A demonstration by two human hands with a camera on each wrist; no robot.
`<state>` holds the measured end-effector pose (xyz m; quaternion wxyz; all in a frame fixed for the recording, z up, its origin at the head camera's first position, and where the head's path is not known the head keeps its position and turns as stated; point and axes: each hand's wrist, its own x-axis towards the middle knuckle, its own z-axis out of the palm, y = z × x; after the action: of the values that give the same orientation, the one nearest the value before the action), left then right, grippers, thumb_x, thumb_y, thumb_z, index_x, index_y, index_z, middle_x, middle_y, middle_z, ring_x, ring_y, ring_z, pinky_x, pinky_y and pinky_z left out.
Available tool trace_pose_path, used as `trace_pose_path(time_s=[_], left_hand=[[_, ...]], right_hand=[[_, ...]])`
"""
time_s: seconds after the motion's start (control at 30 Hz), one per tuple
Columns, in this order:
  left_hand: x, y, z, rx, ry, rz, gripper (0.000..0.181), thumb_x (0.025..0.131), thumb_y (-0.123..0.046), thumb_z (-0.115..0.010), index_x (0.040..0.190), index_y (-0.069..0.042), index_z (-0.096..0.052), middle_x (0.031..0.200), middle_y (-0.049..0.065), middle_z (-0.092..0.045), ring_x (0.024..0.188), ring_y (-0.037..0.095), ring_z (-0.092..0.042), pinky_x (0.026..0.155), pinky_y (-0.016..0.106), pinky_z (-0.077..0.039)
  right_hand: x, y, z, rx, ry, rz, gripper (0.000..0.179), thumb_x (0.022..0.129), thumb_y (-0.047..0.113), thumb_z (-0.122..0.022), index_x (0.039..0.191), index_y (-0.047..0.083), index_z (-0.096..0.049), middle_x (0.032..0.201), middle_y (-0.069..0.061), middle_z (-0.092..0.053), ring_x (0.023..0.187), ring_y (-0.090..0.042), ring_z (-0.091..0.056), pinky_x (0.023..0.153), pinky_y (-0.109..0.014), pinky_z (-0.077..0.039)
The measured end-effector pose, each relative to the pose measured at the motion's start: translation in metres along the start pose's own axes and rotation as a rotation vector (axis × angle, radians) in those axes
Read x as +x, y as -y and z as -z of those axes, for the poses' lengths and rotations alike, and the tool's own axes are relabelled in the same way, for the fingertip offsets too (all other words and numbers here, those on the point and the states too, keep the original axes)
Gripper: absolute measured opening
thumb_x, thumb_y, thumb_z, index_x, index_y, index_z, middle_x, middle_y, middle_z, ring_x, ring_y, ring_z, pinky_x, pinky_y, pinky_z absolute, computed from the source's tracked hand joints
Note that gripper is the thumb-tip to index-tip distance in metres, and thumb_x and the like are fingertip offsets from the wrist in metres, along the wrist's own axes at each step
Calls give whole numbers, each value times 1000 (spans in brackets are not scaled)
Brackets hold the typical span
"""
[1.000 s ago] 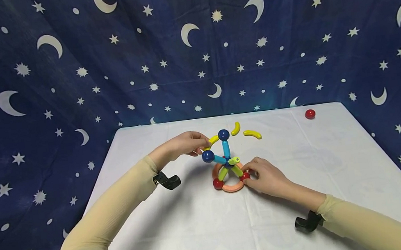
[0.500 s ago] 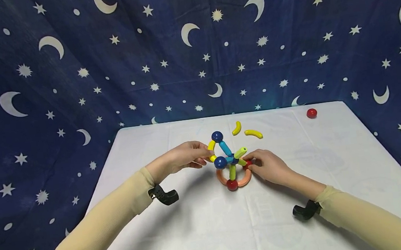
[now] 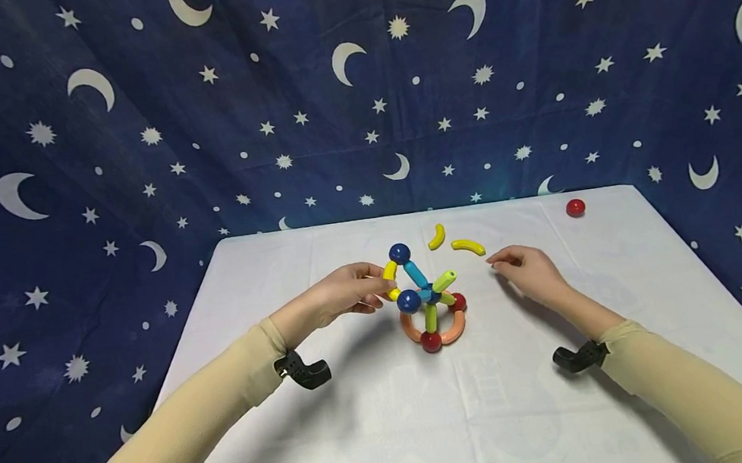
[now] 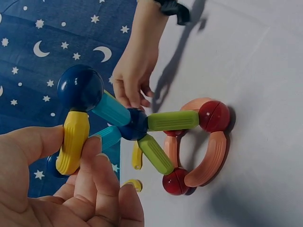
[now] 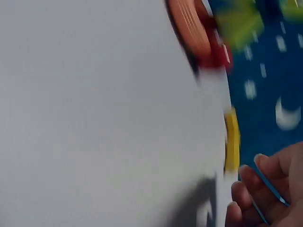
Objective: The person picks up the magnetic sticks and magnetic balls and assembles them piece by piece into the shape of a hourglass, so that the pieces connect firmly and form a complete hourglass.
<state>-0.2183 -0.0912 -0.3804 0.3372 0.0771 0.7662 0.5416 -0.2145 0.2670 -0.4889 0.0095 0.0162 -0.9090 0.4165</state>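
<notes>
My left hand (image 3: 345, 295) pinches a yellow curved magnetic rod (image 4: 73, 142) between thumb and fingers. This rod joins an upper dark blue ball (image 3: 399, 254) and a lower dark blue ball (image 3: 409, 301). Light blue rods (image 4: 111, 109) link them to a central blue ball (image 4: 135, 124). Green rods (image 4: 173, 121) run from there to red balls (image 4: 214, 116) on a ring of orange curved rods (image 4: 208, 163) on the table; another green rod (image 3: 445, 281) sticks up free. My right hand (image 3: 530, 274), holding nothing, hovers beside a loose yellow curved rod (image 3: 468, 247).
A second loose yellow curved rod (image 3: 436, 236) lies behind the structure. One loose red ball (image 3: 575, 207) sits by the far right of the white-covered table (image 3: 379, 421). A dark blue star-and-moon cloth (image 3: 299, 79) hangs behind the table.
The structure has turned and leaned as my left hand shifted slightly right and down; the yellow rod now stands between both blue balls. My right hand has left the red ball and moved right and back.
</notes>
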Motion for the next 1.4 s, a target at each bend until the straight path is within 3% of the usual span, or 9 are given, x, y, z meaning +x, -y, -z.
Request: trace_pose_path(time_s=[0.13,0.33,0.53,0.7,0.87,1.03,1.4], left_hand=[[0,1,0,-3,0,-15,40,97,-24,-71,126,0,-58,102,10,-71,76,15,-62,79,32,-55],[-1,4,-2,-29,-11,-22,39,96,-23,-71,125,-1,-59,103,10,-70,76,16,-61,80,33,-54],[-1,6,-3,-57,-32,-26,35,97,-23,-69,123,-1,-60,97,7,-70,75,15,-61,83,36,-54],[-1,8,-5,-61,-49,-27,36,97,-23,-68,124,-1,-60,98,9,-70,76,15,-61,78,31,-55],[-1,9,-6,-66,-57,-30,37,98,-23,-68,126,0,-59,97,8,-69,76,15,-61,78,30,-55],[-1,11,-7,-74,-75,-26,39,98,-24,-68,127,-1,-59,98,9,-69,76,15,-62,76,29,-55],[-3,12,-7,-59,-81,-43,39,98,-26,-68,127,-2,-60,98,7,-70,77,15,-63,77,29,-55]], right_hand=[[16,-34,32,13,-150,-138,33,105,21,-52,122,-2,-69,120,-22,-66,105,-32,-58,81,-35,-47],[28,-73,68,30,-308,-344,41,107,22,-45,132,-4,-62,133,-26,-58,123,-40,-52,96,-47,-43],[35,-92,87,22,-421,-444,48,103,23,-49,143,-4,-51,128,-23,-55,113,-35,-51,83,-37,-41],[41,-98,93,41,-437,-476,63,102,32,-54,153,-2,-39,134,-23,-50,119,-36,-48,94,-44,-43],[47,-97,93,8,-394,-459,73,101,42,-56,156,0,-35,146,-28,-45,133,-45,-41,110,-56,-32],[55,-93,91,-45,-339,-462,78,101,49,-54,159,2,-31,152,-31,-39,139,-51,-30,109,-64,-24],[62,-82,97,-69,-282,-559,76,102,49,-48,159,1,-30,154,-34,-33,140,-54,-27,107,-65,-27]])
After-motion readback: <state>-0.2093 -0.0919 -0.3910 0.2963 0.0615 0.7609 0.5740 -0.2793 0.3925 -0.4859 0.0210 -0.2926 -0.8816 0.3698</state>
